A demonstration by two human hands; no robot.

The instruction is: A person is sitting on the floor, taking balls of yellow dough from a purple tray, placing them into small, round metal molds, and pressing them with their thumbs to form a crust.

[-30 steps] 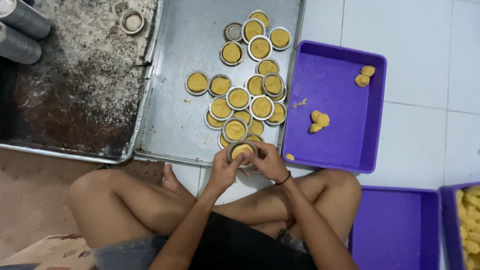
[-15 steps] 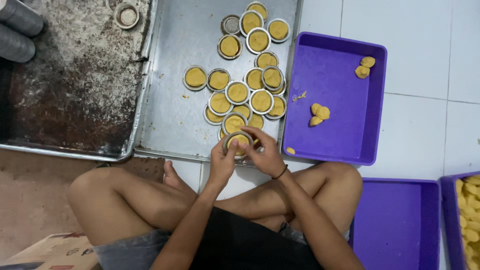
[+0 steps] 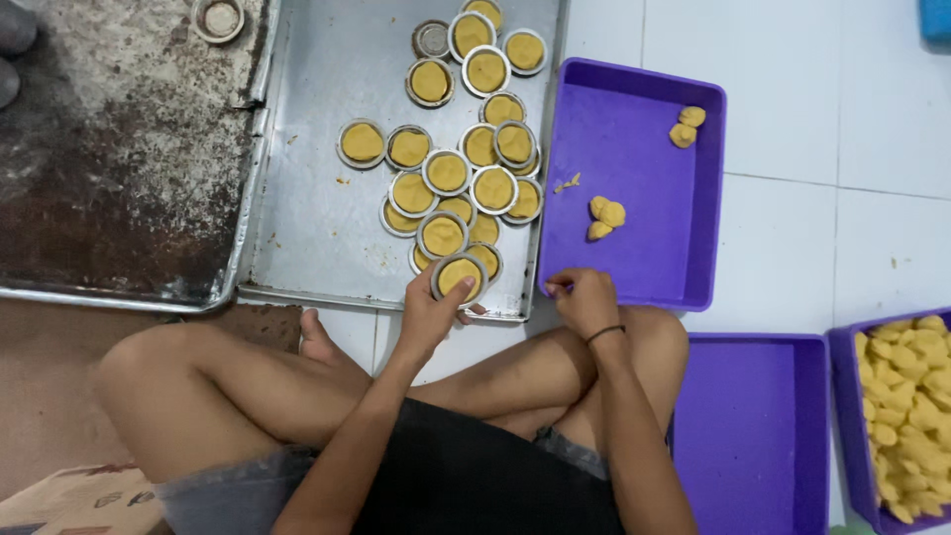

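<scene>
Far left: a dark, crusted baking tray [image 3: 119,168] with pale residue across its floor; one small empty round tin [image 3: 218,18] sits near its top edge.

Just right of it, touching edge to edge: a clean metal tray [image 3: 317,208]. On it, a loose cluster of dough-filled tins [image 3: 466,168], many overlapping or stacked at the rims (exact count not readable where they overlap). One empty tin [image 3: 432,38] lies at the top of the cluster.

Left hand [image 3: 428,315]: at the near edge of the metal tray, fingers curled around a filled tin [image 3: 460,275], gripping it by its rim. The tin is full of yellow dough, face up, and sits at the near end of the cluster, touching or overlapping its neighbour; whether it rests on the tray or is lifted, cannot tell.

Right hand [image 3: 584,297]: at the near left corner of the purple tray [image 3: 654,258], fingers drawn together, pinched at the tray's rim. Whether anything is between the fingertips, cannot tell. A dark band sits on the wrist.

Inside the purple tray: a few yellow dough lumps [image 3: 604,216] mid-floor, two more near the far right corner, one small crumb at the left.

Right of the person's crossed legs: a second purple tray [image 3: 753,426], and at the far right edge a third purple tray [image 3: 842,416] heaped with dough pieces [image 3: 906,406]. All stand on a white tiled floor [image 3: 842,149].
</scene>
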